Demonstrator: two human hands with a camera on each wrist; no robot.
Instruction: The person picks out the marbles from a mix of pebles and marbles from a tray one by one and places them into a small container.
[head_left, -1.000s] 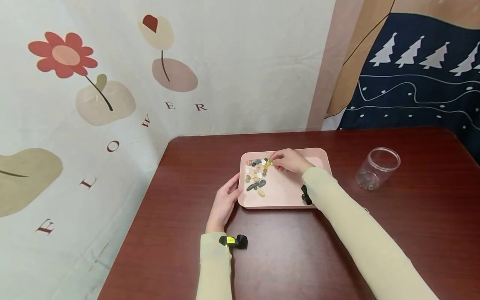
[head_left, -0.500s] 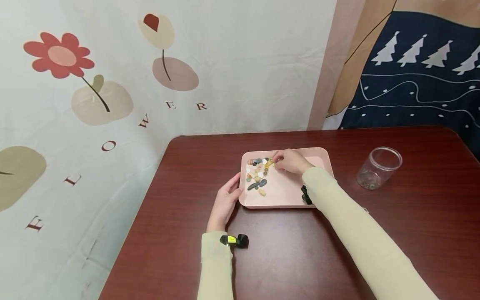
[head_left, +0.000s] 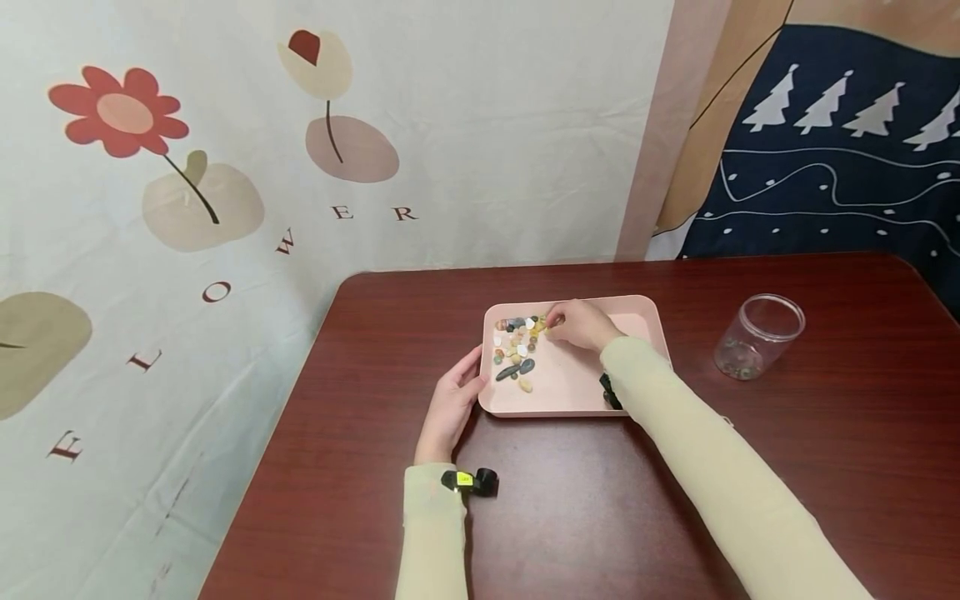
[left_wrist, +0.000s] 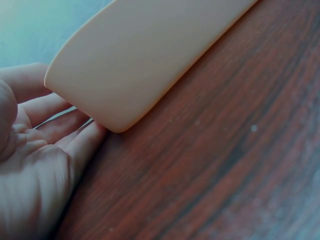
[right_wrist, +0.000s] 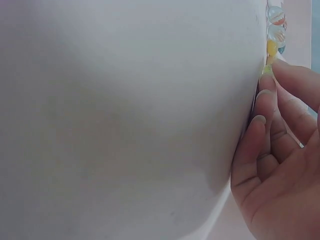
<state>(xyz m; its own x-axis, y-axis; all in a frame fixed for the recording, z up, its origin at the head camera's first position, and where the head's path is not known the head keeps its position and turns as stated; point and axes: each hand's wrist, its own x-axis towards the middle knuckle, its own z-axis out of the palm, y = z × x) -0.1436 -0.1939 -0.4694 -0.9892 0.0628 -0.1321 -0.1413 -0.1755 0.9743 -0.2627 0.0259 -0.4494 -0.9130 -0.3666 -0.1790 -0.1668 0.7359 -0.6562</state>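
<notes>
In the head view a pink tray [head_left: 577,392] lies on the table, with several small stones [head_left: 517,350] in white, yellow, brown and dark tones over its left part. My left hand [head_left: 446,412] holds the tray's left side, thumb at the rim. In the left wrist view the fingers of that hand [left_wrist: 45,155] meet the tray's outer corner [left_wrist: 115,100]. My right hand [head_left: 581,323] reaches over the tray's far side, pinching a small yellow-green piece [right_wrist: 268,69] at its fingertips, mostly hidden. Beyond it in the right wrist view are clear glass marbles [right_wrist: 276,34].
A clear jar [head_left: 757,337] with some small dark pieces at its bottom stands right of the tray on the brown table [head_left: 360,367]. Behind the table hangs a printed cloth [head_left: 510,142]. In the right wrist view a pale blurred surface [right_wrist: 130,120] fills most of the picture.
My right hand and its forearm have shifted very slightly at the far end of the stones. The left hand keeps its place on the tray. The head view has shifted slightly.
</notes>
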